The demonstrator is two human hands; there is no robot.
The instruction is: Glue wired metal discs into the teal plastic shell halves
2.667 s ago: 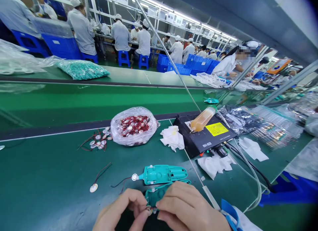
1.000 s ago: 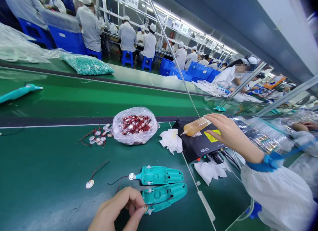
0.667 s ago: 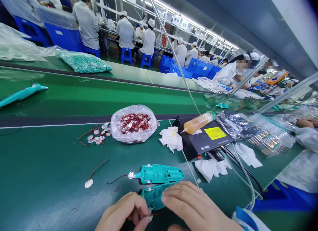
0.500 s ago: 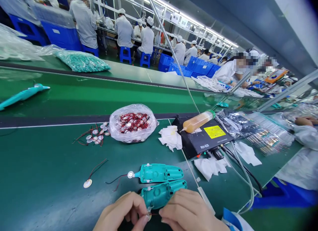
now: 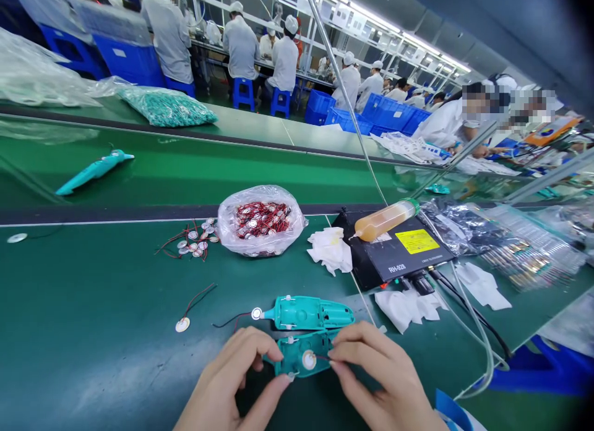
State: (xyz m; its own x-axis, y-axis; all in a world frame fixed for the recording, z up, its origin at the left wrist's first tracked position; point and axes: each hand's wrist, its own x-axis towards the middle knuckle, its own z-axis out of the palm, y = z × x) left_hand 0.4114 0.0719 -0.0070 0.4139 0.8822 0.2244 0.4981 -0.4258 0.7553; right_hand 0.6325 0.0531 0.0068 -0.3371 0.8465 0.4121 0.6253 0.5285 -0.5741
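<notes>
The thumb and forefinger of my left hand (image 5: 239,378) pinch the left end of the nearer teal plastic shell half (image 5: 297,350). Over that shell's hollow sits a round piezo disc (image 5: 309,360), pale with a brassy rim. Its thin dark wires lead right to the fingertips of my right hand (image 5: 378,372), which are closed on them. A matching teal shell half (image 5: 310,313) lies just beyond, with another disc (image 5: 257,313) at its narrow tip and wires trailing left.
A single wired disc (image 5: 182,324) lies to the left. Behind are a bag of wired discs (image 5: 262,224), a loose disc pile (image 5: 193,242), a black box (image 5: 394,251) bearing a glue tube (image 5: 385,221), and crumpled tissues (image 5: 330,248). A green conveyor (image 5: 185,165) runs past the bench.
The disc was held low by my fingertips at the shell's near edge; now it is over the shell's hollow. My hands have moved up and apart. The view has shifted slightly.
</notes>
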